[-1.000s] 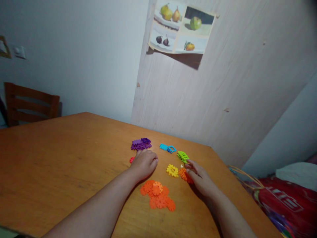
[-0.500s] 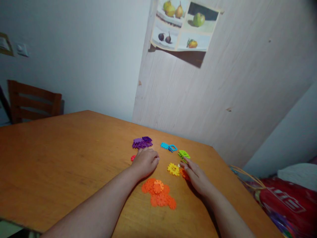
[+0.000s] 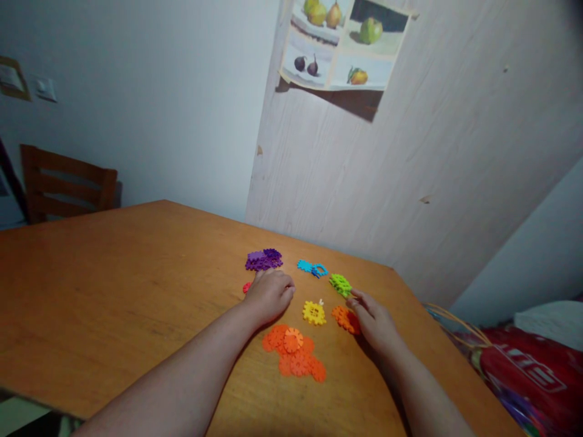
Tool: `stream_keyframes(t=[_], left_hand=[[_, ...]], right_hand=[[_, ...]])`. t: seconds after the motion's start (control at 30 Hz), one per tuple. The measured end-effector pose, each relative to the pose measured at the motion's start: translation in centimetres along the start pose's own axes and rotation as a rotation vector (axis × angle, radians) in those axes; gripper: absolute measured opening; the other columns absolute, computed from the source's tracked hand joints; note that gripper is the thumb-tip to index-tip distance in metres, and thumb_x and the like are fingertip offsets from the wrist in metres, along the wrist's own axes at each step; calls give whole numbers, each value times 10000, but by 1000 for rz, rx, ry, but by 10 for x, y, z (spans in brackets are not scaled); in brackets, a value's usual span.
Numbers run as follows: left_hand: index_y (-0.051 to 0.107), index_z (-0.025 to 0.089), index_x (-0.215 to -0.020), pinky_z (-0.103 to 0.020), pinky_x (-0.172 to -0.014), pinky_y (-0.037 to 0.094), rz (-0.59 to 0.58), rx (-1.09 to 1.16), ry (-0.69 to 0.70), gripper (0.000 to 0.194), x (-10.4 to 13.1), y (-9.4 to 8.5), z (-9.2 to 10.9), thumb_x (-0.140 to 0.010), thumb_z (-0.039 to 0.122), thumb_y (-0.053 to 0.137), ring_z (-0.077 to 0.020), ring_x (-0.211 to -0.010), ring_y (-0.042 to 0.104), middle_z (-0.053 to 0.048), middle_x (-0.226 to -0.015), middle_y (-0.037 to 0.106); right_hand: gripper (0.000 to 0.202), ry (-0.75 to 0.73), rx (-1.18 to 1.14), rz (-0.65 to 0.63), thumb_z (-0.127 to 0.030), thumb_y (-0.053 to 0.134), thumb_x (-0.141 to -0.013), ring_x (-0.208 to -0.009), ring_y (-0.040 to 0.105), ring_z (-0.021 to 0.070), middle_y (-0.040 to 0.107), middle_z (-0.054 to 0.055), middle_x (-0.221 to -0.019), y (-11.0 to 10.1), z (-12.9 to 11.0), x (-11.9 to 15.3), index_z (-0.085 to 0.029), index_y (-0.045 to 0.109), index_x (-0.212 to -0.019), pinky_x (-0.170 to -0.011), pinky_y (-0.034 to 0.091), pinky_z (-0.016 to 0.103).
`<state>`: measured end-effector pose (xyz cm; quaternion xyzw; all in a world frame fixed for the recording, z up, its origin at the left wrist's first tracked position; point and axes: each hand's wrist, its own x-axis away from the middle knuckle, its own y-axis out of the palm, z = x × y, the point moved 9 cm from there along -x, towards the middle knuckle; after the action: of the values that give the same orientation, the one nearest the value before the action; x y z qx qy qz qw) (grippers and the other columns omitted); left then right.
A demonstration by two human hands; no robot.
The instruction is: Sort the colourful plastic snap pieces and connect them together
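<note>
Flat toy gear discs lie sorted by colour on the wooden table (image 3: 113,291). My left hand (image 3: 271,294) rests on the table as a loose fist, just below the purple pile (image 3: 263,260), with a red disc (image 3: 246,287) peeking out at its left edge. My right hand (image 3: 374,317) has its fingers curled, the tips on the right edge of a small orange pile (image 3: 344,317). Between my hands lies a yellow disc (image 3: 314,312) with a tiny white piece (image 3: 321,301) above it. A larger orange cluster (image 3: 295,355) lies by my left wrist.
Blue pieces (image 3: 312,267) and a green pile (image 3: 340,284) lie near the table's far edge by a pale wood panel (image 3: 364,176). A wooden chair (image 3: 68,188) stands at the far left. Red fabric (image 3: 528,376) lies to the right of the table.
My right hand has drawn back a little to the right, uncovering the small orange pile. The yellow disc now lies further from that hand. My left hand has stayed put.
</note>
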<state>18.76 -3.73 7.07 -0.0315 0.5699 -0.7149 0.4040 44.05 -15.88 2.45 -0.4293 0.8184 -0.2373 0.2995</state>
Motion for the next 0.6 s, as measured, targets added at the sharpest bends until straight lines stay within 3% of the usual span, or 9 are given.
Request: stream_keyframes(t=[0.1,0.27,0.47,0.6], left_hand=[[731,218,-886,-358,-823,381,4,2,0,243,0,-1,0,-935,306,510,-240,-940,592,-69,-946,729],[729,217,-882,-359,-810,385,8,-7,-2,251,0,-2,0,-939,309,502,-242,-941,594,-70,-950,734],[731,221,-880,-364,-824,390,18,-1,-8,240,0,-2,-2,-931,305,513,-241,-951,595,-67,-960,735],[733,221,-877,-365,-819,391,19,-2,-7,249,0,-2,-2,-934,308,506,-241,-939,595,-66,-948,738]], right_hand=[[576,18,-66,-122,-449,613,-825,-1162,642,275,685,117,-1277,3,8,4,-205,617,-1346,-1030,488,435],[617,-54,58,-223,-432,729,-726,-1215,593,293,667,107,-1315,8,-8,13,-221,668,-1302,-1114,399,474],[652,-25,-66,-243,-433,736,-732,-1190,609,273,661,118,-1311,17,-14,17,-215,635,-1337,-1078,438,439],[609,51,-202,-202,-456,636,-824,-1009,670,233,695,121,-1177,15,-6,16,-174,593,-1362,-911,528,370]])
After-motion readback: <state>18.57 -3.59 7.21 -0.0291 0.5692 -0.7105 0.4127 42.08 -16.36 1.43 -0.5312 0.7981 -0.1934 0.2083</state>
